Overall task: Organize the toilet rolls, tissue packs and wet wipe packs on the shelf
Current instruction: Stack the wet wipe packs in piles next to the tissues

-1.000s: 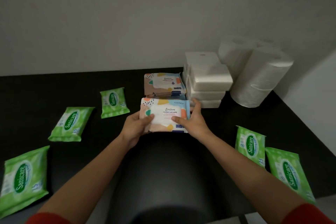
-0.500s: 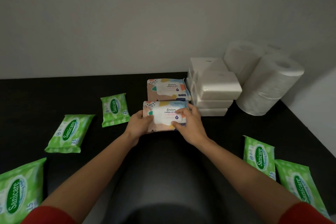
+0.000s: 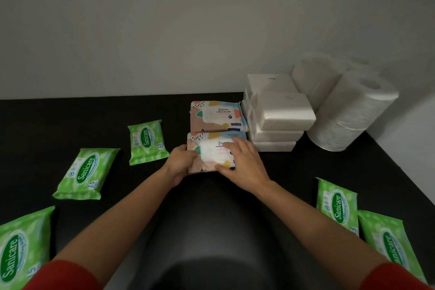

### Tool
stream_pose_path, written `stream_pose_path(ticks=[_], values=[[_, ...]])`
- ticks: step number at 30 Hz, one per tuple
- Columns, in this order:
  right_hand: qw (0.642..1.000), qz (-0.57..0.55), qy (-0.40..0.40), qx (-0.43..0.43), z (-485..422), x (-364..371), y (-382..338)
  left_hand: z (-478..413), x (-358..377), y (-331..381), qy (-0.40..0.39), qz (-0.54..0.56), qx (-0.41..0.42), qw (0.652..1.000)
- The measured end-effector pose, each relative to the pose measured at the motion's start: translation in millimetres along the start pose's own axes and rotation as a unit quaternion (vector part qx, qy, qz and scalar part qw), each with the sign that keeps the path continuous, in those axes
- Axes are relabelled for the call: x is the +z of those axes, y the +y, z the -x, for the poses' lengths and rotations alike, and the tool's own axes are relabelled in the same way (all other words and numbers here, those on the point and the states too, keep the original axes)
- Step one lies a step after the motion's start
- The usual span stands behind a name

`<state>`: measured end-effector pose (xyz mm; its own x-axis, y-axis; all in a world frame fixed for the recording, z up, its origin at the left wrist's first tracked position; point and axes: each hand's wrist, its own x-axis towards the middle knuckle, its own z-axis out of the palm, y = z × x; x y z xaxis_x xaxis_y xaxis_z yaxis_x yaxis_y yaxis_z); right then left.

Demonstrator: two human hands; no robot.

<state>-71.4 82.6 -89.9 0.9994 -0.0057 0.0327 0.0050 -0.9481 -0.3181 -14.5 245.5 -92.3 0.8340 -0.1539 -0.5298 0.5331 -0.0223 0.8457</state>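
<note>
My left grip (image 3: 181, 163) pinches the left end of the front Stalove wet wipe pack (image 3: 211, 152), my right grip (image 3: 243, 163) lies spread atop it, with bare shelf (image 3: 70, 120) left along the back edge.

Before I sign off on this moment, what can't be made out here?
Head view:
Near colourful wipe pack: label partly covered by the right hand, left end by the left hand.
Rear toilet rolls: count hidden behind the front toilet rolls.
Bottom-left green pack: cut off by the frame edge.
Bottom-right green pack: near end behind the right sleeve.
Tissue packs: print too small.
</note>
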Motion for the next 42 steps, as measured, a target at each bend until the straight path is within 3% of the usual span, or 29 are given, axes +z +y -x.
stream_pose_path(ticks=[8,19,42], values=[[0.998,0.044,-0.039,-0.025,-3,0,7,-6,-1,0,0.016,-0.002,-0.026,1.000],[0.999,0.038,-0.017,-0.016,-5,5,5,-12,-8,8,0.072,-0.251,0.082,0.962],[1.000,0.015,-0.023,0.007,-9,1,2,-20,-13,3,0.103,-0.266,0.104,0.953]])
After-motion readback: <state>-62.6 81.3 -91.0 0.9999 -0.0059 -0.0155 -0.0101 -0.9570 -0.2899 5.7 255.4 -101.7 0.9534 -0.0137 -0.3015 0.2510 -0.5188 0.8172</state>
